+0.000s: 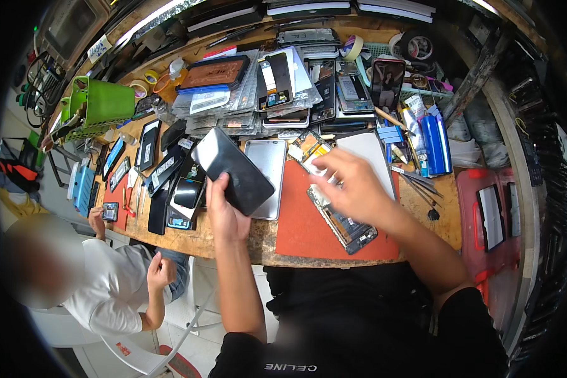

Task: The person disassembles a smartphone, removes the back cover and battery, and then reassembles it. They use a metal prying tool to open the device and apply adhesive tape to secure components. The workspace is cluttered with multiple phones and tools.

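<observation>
My left hand (227,214) grips a dark, glossy phone screen panel (236,186) tilted over a silver metal tray (264,201). My right hand (356,189) hangs over an opened phone body (353,233) on the orange mat (296,239), fingers curved and apart; whether it touches the phone I cannot tell. Just behind that hand lie loose phone internals (305,145) with a yellow flex piece, partly hidden by my fingers. A white board (375,160) lies under the right side of this work spot.
Stacked bagged phone parts (227,101) fill the back, beside a green basket (107,104), an upright phone (385,82), blue cylinders (435,142) and thin tools (422,189). Several phones (148,145) lie left. A seated person (101,283) is at lower left. A red case (469,227) stands right.
</observation>
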The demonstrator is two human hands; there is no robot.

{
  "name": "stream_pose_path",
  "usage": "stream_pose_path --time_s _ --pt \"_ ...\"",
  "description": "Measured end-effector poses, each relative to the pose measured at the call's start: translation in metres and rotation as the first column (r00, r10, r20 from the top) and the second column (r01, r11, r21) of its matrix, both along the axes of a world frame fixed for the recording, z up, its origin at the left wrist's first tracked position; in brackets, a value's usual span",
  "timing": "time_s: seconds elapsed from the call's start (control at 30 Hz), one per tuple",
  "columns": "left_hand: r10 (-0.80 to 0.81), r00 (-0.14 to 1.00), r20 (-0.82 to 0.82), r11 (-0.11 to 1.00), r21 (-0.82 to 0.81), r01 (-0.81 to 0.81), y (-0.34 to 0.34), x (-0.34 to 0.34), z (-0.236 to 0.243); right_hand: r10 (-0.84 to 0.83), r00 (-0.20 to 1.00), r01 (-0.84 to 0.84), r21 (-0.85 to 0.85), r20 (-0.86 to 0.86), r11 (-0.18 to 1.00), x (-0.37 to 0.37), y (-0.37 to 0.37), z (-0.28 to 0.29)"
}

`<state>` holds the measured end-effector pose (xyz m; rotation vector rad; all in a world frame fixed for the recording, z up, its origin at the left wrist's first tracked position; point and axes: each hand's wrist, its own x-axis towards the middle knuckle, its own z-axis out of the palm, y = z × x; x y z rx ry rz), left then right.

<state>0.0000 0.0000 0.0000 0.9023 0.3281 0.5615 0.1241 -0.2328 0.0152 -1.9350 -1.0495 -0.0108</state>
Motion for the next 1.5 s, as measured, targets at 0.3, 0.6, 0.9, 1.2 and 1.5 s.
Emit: stream_pose_path --time_s 0.3,0.6,0.9,1.2,1.5 --pt "-0.095 0.810 0.579 0.959 -0.166 0.232 -0.008 0.012 0.007 0.374 0.435 -0.157 0.340 -0.819 0.927 -0.043 0.044 -0.009" --pt "-0.176 0.910 0.374 0.925 -0.253 0.283 -0.050 0.002 0.001 0.442 0.261 -0.029 0.451 -0.858 0.892 -0.057 0.052 -0.001" --pt "0.177 0.945 0.274 0.978 -0.161 -0.136 -0.017 -0.059 -0.008 0.272 0.677 -0.295 0.087 -0.684 0.952 -0.065 -0.021 0.013" --pt "0.361 0.802 0.476 0.928 -0.266 -0.260 0.075 -0.152 -0.014 0.307 0.819 -0.229 0.215 -0.484 0.950 -0.055 -0.070 0.068" --pt "0.433 0.797 0.420 0.895 -0.307 -0.325 0.100 -0.165 0.007 0.788 0.610 -0.535 0.775 0.079 0.336 -0.051 -0.056 0.144"
